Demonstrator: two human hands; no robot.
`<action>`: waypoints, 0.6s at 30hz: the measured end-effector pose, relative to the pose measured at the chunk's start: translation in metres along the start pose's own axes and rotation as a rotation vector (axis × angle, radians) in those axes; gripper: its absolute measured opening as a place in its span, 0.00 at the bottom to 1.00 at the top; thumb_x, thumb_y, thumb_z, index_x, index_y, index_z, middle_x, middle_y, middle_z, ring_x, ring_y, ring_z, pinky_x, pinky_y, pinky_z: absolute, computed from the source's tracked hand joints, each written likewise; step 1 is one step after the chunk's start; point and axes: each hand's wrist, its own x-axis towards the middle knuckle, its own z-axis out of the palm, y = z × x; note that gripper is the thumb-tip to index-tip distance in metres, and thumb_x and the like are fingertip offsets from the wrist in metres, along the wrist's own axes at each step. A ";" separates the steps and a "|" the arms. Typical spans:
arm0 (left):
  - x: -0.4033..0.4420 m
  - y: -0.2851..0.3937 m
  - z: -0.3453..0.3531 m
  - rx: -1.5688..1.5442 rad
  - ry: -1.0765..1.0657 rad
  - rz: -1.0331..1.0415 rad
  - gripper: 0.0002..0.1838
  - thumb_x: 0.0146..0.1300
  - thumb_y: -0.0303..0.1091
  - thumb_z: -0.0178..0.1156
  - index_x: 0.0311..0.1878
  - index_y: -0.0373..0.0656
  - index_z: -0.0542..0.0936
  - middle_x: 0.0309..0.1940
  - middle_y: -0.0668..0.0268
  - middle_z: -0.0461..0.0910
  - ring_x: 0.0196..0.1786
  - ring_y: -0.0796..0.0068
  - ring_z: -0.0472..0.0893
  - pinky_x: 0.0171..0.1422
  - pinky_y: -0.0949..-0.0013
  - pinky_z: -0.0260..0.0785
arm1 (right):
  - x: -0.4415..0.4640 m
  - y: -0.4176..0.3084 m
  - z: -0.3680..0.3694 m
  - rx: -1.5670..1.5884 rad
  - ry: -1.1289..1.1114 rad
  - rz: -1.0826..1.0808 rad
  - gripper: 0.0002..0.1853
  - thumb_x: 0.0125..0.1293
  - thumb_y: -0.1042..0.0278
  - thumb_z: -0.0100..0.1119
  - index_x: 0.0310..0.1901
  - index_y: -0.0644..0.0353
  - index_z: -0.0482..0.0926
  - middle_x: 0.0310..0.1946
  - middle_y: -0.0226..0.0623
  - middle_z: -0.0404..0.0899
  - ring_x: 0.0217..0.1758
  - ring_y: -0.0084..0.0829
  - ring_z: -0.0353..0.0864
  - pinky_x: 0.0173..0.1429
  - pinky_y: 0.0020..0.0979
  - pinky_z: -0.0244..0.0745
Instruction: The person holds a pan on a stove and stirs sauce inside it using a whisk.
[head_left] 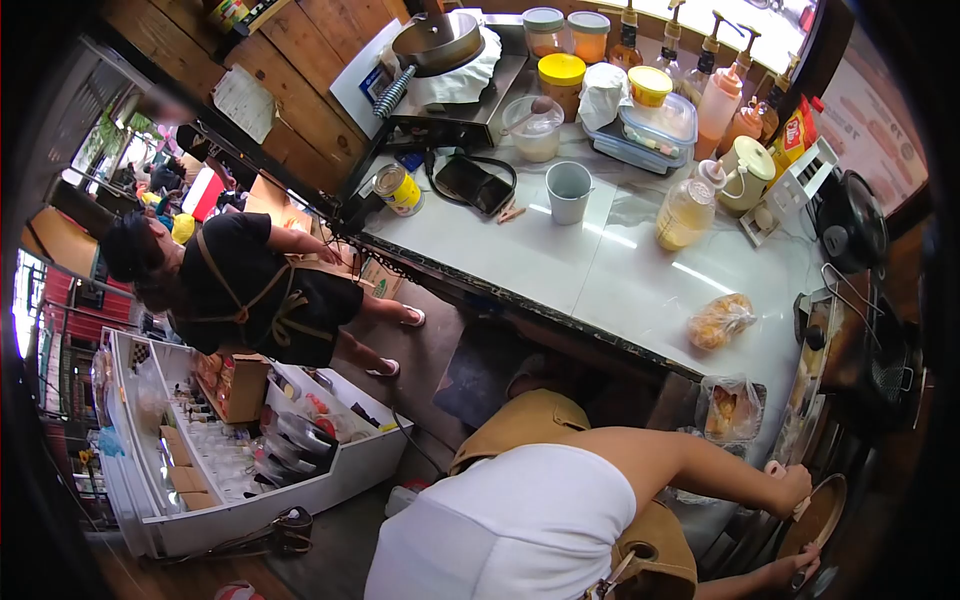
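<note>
At the lower right, my left hand [791, 490] is closed over the upper edge of a round brown pan-like vessel [822, 515]. Something small and pale shows at its fingers, too small to name. Lower down, my right hand [793, 570] has its fingers closed at the vessel's near rim, beside a dark handle-like part. My arms and white shirt fill the bottom middle, over a tan apron. Just above my left forearm lies a clear plastic bag [727, 408] with brown food inside.
A bag of bread [720, 321], a grey bucket [569, 192], a squeeze bottle [686, 212] and a can [398, 190] stand on the white counter [540, 262]. A pan [436, 45] sits at the back. Another person [262, 275] stands by a white display case [270, 515].
</note>
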 end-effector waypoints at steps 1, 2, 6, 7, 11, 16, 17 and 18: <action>0.003 0.001 0.005 0.006 0.033 0.000 0.13 0.29 0.40 0.65 0.23 0.50 0.80 0.22 0.72 0.78 0.29 0.74 0.79 0.26 0.72 0.69 | 0.001 0.005 0.003 -0.015 0.019 0.007 0.13 0.51 0.66 0.52 0.13 0.63 0.71 0.13 0.39 0.71 0.17 0.35 0.69 0.25 0.33 0.65; 0.005 0.001 0.007 0.012 0.066 -0.002 0.13 0.28 0.40 0.65 0.23 0.50 0.80 0.22 0.72 0.78 0.29 0.75 0.79 0.26 0.72 0.69 | 0.002 0.010 0.002 -0.014 0.026 0.005 0.13 0.51 0.66 0.52 0.13 0.63 0.71 0.13 0.39 0.71 0.17 0.35 0.69 0.25 0.33 0.65; 0.007 0.002 0.009 0.023 0.067 0.001 0.13 0.28 0.40 0.65 0.23 0.50 0.80 0.22 0.72 0.78 0.29 0.75 0.79 0.26 0.72 0.69 | 0.003 0.028 0.003 -0.007 0.030 -0.008 0.13 0.51 0.67 0.53 0.14 0.63 0.71 0.12 0.39 0.71 0.17 0.35 0.68 0.25 0.33 0.65; 0.006 0.002 0.008 0.005 0.046 -0.014 0.13 0.28 0.40 0.65 0.24 0.50 0.80 0.22 0.72 0.78 0.29 0.75 0.79 0.27 0.72 0.69 | 0.003 0.032 0.004 -0.014 0.026 -0.013 0.13 0.51 0.67 0.53 0.14 0.63 0.71 0.12 0.39 0.71 0.17 0.35 0.68 0.25 0.33 0.65; 0.024 0.004 0.028 -0.068 0.064 -0.055 0.12 0.30 0.40 0.65 0.24 0.51 0.80 0.24 0.72 0.79 0.31 0.75 0.79 0.28 0.72 0.70 | 0.002 0.049 0.013 -0.039 0.020 -0.040 0.12 0.51 0.67 0.53 0.15 0.63 0.71 0.12 0.39 0.70 0.17 0.35 0.68 0.25 0.32 0.65; 0.012 0.003 0.011 0.019 0.047 -0.026 0.11 0.31 0.40 0.64 0.24 0.51 0.80 0.24 0.72 0.79 0.32 0.75 0.79 0.29 0.72 0.70 | 0.009 0.068 0.018 -0.059 0.106 -0.158 0.11 0.49 0.69 0.56 0.15 0.64 0.70 0.10 0.37 0.67 0.14 0.32 0.64 0.21 0.30 0.64; 0.009 0.003 0.009 0.014 0.025 -0.020 0.12 0.32 0.40 0.64 0.24 0.51 0.80 0.24 0.72 0.79 0.32 0.74 0.79 0.29 0.72 0.70 | 0.017 0.083 0.015 -0.061 0.106 -0.158 0.11 0.49 0.69 0.56 0.15 0.64 0.70 0.10 0.37 0.67 0.14 0.32 0.64 0.21 0.30 0.64; 0.007 0.003 0.006 0.014 0.023 -0.019 0.12 0.32 0.40 0.64 0.24 0.51 0.80 0.24 0.72 0.79 0.32 0.74 0.79 0.29 0.72 0.70 | 0.026 0.106 0.012 -0.072 -0.164 -0.030 0.10 0.54 0.67 0.52 0.21 0.64 0.74 0.19 0.37 0.72 0.23 0.33 0.70 0.31 0.29 0.66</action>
